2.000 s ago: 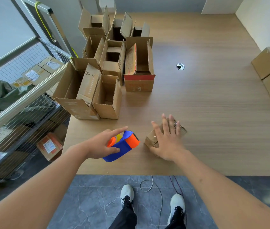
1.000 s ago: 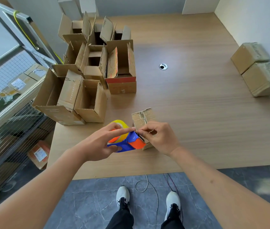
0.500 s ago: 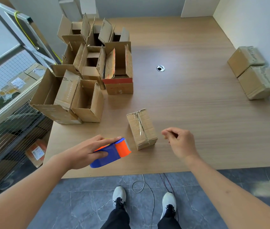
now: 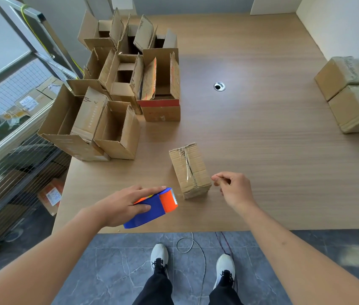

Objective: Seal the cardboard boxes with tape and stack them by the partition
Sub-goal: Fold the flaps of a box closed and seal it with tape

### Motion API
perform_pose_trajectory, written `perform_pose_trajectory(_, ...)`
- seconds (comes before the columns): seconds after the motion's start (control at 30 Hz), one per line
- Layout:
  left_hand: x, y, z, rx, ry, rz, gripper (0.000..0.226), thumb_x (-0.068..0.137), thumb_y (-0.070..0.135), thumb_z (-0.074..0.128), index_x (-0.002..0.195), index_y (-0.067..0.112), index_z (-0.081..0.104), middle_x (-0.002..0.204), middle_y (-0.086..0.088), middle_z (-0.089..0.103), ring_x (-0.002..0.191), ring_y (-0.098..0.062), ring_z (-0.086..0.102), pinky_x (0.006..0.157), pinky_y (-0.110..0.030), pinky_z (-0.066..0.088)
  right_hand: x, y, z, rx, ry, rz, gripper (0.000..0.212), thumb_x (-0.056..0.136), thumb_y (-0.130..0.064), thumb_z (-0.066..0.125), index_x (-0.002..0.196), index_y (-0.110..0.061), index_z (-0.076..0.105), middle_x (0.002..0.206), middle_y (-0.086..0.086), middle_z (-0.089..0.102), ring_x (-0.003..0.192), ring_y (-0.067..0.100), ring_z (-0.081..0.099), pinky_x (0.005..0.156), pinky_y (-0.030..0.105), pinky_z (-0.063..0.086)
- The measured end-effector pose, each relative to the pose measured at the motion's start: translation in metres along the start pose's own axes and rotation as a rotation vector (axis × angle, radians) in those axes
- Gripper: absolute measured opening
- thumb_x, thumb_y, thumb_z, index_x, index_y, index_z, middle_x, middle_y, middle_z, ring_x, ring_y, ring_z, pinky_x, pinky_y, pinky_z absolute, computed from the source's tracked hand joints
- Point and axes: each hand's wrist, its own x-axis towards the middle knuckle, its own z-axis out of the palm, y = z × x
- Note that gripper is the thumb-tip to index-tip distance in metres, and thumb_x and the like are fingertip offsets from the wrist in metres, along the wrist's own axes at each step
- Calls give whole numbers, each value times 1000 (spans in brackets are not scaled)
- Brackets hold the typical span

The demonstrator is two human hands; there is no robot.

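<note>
The pale wood-grain table point(image 4: 262, 150) runs out ahead of me to a white partition wall point(image 4: 350, 29) on the right, where two sealed brown cardboard boxes point(image 4: 350, 93) already sit one against the other. A crowd of open-flapped brown cardboard boxes point(image 4: 121, 91) fills the far left of the table.

The small taped brown cardboard box point(image 4: 190, 170) lies just ahead of me, between my hands, its long axis running away from me and leaning a little to the left, the taped seam along the top. My right hand point(image 4: 233, 189) is the nearer one, just beside the box's near right corner but not touching it; thumb and forefinger are pinched together (on a scrap of tape, perhaps, I cannot tell). My left hand point(image 4: 125, 205) is wrapped over the blue and orange plastic tape dispenser point(image 4: 152, 208), a short way off the box's near left corner.

I judge the right hand should take this box: the stack lies well off to its right.
</note>
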Motion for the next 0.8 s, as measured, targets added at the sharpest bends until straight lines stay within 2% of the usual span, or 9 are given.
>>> perform_pose_trajectory(0.17,9,8,5,-4,14,-4,63,104,38,50,138,80,19,110,15,51,102,-9,53,94,-38,46,5,11,13,3,-19,6,20,98,-25,65,83,-32,75,76,-1,72,74,29,68,72,43,57)
perform_pose_trajectory(0.23,11,10,7,-12,8,-6,63,104,37,51,138,80,19,110,15,51,103,-9,53,94,-38,46,5,12,22,9,-53,53,19,103,-31,56,109,-31,74,99,4,70,91,29,69,84,45,56)
perform_pose_trajectory(0.33,12,11,8,-18,-1,-13,63,104,37,51,138,80,20,111,14,51,104,-10,52,96,-40,45,5,7,32,55,-34,167,42,108,-26,45,148,-16,51,134,13,62,118,25,60,108,44,46)
perform_pose_trajectory(0.4,10,11,8,-29,-2,-18,63,104,37,51,138,80,20,110,12,51,103,-11,52,96,-41,45,2,-3,29,-18,142,49,42,108,-20,39,147,-14,51,133,12,61,123,25,57,106,29,39)
perform_pose_trajectory(0.47,9,10,7,-39,-3,-22,63,104,37,52,139,80,20,110,11,52,103,-11,53,96,-41,46,-2,-16,25,-200,273,-259,43,106,-24,38,144,-14,55,132,9,60,123,26,54,103,34,40)
perform_pose_trajectory(0.57,8,10,7,-51,-1,-26,63,104,37,52,139,80,21,109,10,52,101,-11,53,95,-41,46,-4,-25,30,-557,-1,-686,53,107,-43,31,156,-26,40,162,5,35,150,24,31,120,42,27)
perform_pose_trajectory(0.63,8,8,8,-71,-2,-33,63,104,36,51,139,79,21,111,9,53,102,-13,54,96,-42,46,-2,-21,38,-720,-236,-707,57,107,-53,21,162,-36,17,171,0,4,158,20,-1,128,41,6)
perform_pose_trajectory(0.7,6,5,10,-109,-7,-41,63,105,35,51,141,77,22,116,7,54,107,-15,53,100,-44,44,1,-11,43,-793,-255,-707,59,107,-56,18,162,-39,5,171,-2,-8,156,19,-14,128,43,2)
perform_pose_trajectory(0.8,2,-1,14,-204,-23,-53,63,106,28,49,142,74,26,126,7,54,116,-16,52,106,-45,41,7,-1,46,-829,-220,-742,61,107,-59,20,162,-38,5,171,0,-5,157,21,-10,127,46,6)
